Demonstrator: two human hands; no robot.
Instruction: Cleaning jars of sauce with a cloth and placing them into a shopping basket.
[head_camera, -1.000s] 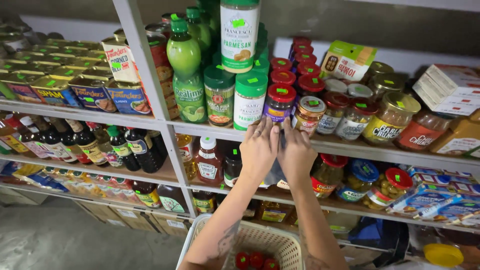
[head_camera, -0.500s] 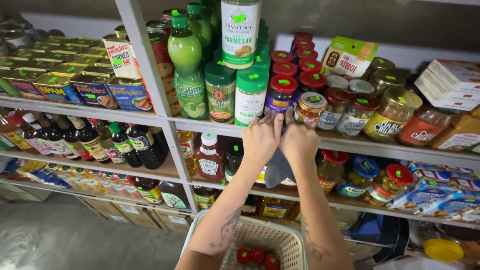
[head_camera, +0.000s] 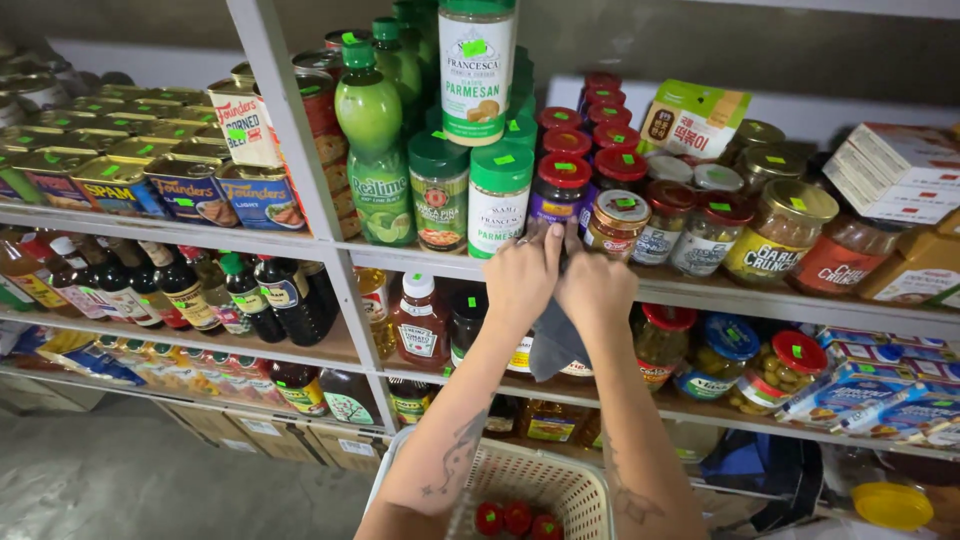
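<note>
Both hands are up at the shelf edge (head_camera: 420, 262). The left hand (head_camera: 522, 280) and right hand (head_camera: 596, 290) are closed on a gray cloth (head_camera: 553, 345), which hangs down toward 6 o'clock. The dark jam jar (head_camera: 558, 190) stands upright just past the fingertips at 12 o'clock, about as near to either hand.

Both forearms rise from the six o'clock edge toward twelve o'clock, converging as they go; each bears dark tattoo marks on its inner skin; the left hand (head_camera: 522, 275) sits at about eleven o'clock of the right hand (head_camera: 597, 288), the two touching side by side, backs to the camera; fingers of both curl forward and closed, fingertips hidden; wrists nearly straight.
</note>
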